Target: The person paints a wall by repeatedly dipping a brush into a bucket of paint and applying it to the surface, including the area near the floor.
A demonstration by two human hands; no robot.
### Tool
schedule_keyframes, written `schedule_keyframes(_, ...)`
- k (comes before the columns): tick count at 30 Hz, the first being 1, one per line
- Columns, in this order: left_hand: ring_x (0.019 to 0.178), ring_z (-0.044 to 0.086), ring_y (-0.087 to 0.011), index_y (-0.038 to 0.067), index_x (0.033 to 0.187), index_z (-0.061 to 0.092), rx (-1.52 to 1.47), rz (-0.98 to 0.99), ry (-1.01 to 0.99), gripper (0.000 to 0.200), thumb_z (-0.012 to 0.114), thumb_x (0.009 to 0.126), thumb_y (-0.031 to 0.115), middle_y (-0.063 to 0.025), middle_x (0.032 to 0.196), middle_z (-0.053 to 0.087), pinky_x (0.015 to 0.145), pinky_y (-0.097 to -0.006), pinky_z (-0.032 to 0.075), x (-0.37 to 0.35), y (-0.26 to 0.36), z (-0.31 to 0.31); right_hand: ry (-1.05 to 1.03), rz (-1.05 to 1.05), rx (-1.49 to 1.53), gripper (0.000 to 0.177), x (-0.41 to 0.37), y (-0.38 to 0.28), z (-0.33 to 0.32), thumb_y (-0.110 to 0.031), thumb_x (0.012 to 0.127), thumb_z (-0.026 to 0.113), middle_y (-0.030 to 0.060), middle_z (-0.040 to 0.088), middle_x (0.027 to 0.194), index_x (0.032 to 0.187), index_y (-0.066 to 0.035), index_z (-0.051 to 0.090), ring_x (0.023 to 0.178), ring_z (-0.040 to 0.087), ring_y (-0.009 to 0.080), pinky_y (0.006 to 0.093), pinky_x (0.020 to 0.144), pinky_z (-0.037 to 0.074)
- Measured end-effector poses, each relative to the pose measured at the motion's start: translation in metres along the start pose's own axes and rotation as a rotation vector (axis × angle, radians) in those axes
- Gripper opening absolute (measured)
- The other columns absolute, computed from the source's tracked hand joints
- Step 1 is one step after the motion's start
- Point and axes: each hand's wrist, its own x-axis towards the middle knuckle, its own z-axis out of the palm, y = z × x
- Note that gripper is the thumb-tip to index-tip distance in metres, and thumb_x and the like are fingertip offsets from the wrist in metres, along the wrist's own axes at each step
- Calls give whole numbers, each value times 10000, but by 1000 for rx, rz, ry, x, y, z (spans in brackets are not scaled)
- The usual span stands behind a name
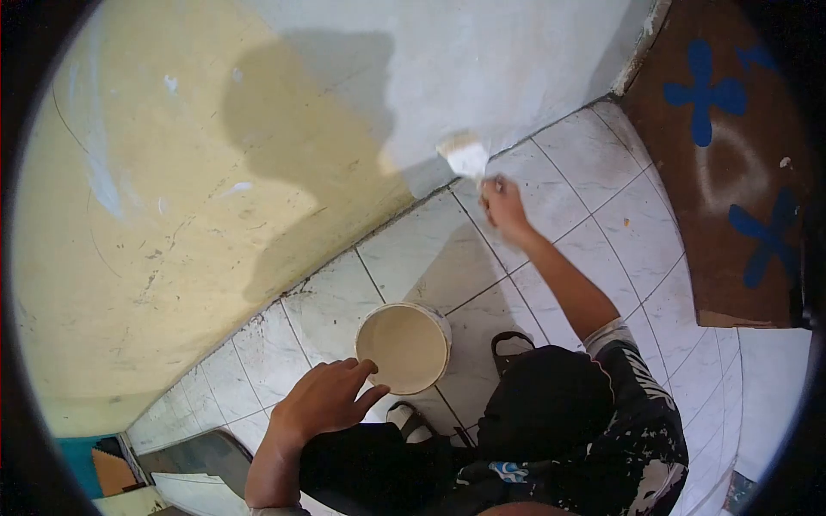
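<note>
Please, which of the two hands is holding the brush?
The right hand holds the brush near the wall; the left hand, at the bucket's rim, has no brush.

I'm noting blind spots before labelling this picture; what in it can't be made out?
All in the head view:
- Brush: bristles blurred; handle mostly hidden by the right hand.
- Bucket: depth of its pale contents can't be judged from above.
- Left hand: covers part of the rim; fingertip contact unclear.
- Sandal below the bucket: partly hidden by dark trousers.
- Brown board: top cut off by the picture's edge.
</note>
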Motion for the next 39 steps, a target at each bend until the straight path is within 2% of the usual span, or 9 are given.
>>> schedule_keyframes(5, 1022, 704, -363, 22, 1226, 624, -6, 12, 10, 417, 607, 1018, 384, -222, 1087, 711, 882, -453, 551, -1, -4, 3, -63, 207, 35, 288, 8, 90, 20, -287, 975, 610, 83, 609, 676, 904, -8, 603, 475, 512, 148, 331, 399, 397)
schedule_keyframes(14, 1026, 700, -364, 16, 1244, 624, -5, -7, -22, 435, 595, 1024, 390, -219, 1109, 707, 889, -449, 550, -2, -7, -1, -114, 259, -77, 241, 46, 82, 28, -201, 941, 557, 101, 596, 682, 844, 18, 582, 471, 510, 161, 347, 381, 367)
schedule_keyframes(17, 1027, 699, -364, 16, 1249, 620, -3, -24, -37, 445, 586, 1027, 400, -219, 1107, 707, 892, -449, 549, -2, -8, -1, -164, 261, -98, 240, 42, 35, 32, -202, 941, 557, 93, 589, 684, 847, 16, 584, 475, 504, 154, 340, 384, 337)
schedule_keyframes(19, 1026, 698, -366, 19, 1256, 616, -3, -33, -54, 453, 580, 1028, 409, -219, 1107, 707, 893, -448, 548, 0, -11, 1, -160, 192, -118, 223, 21, -28, 34, -193, 996, 535, 54, 543, 713, 891, 3, 536, 462, 381, 83, 283, 376, 235)
schedule_keyframes(28, 1007, 703, -364, 18, 1250, 615, 3, 24, -5, 451, 591, 1022, 406, -216, 1075, 713, 874, -454, 552, 0, -15, 2, -251, -72, 138, 202, -65, -199, 21, -203, 1030, 554, 42, 552, 709, 968, -11, 556, 486, 407, 58, 263, 402, 288)
schedule_keyframes(31, 1002, 705, -364, 17, 1244, 619, 6, 16, 1, 441, 598, 1020, 396, -217, 1070, 713, 867, -455, 552, -2, -14, 1, -200, -254, 252, 202, -65, -180, 41, -225, 1031, 567, 27, 550, 717, 969, -33, 554, 493, 416, 60, 250, 420, 317)
schedule_keyframes(34, 1001, 703, -366, 15, 1240, 620, -8, 27, 14, 438, 597, 1021, 393, -218, 1066, 712, 869, -456, 551, -4, -15, 2, -138, -182, 254, 191, -25, -100, 70, -255, 1026, 595, -9, 511, 693, 933, -106, 520, 470, 391, 48, 229, 393, 272)
schedule_keyframes(36, 1004, 702, -366, 15, 1239, 620, -13, 21, 9, 439, 594, 1022, 395, -218, 1068, 712, 872, -455, 550, -5, -15, 4, -160, -100, 300, 213, -12, -33, 75, -239, 1025, 571, 5, 566, 747, 961, -36, 554, 596, 495, 76, 258, 512, 398)
schedule_keyframes(39, 1011, 700, -366, 14, 1237, 621, -11, 8, -3, 442, 591, 1024, 399, -219, 1069, 711, 879, -454, 548, -5, -10, 1, -233, -132, 177, 222, -5, 40, 62, -237, 1013, 583, 17, 590, 771, 971, -19, 568, 663, 545, 84, 275, 558, 435)
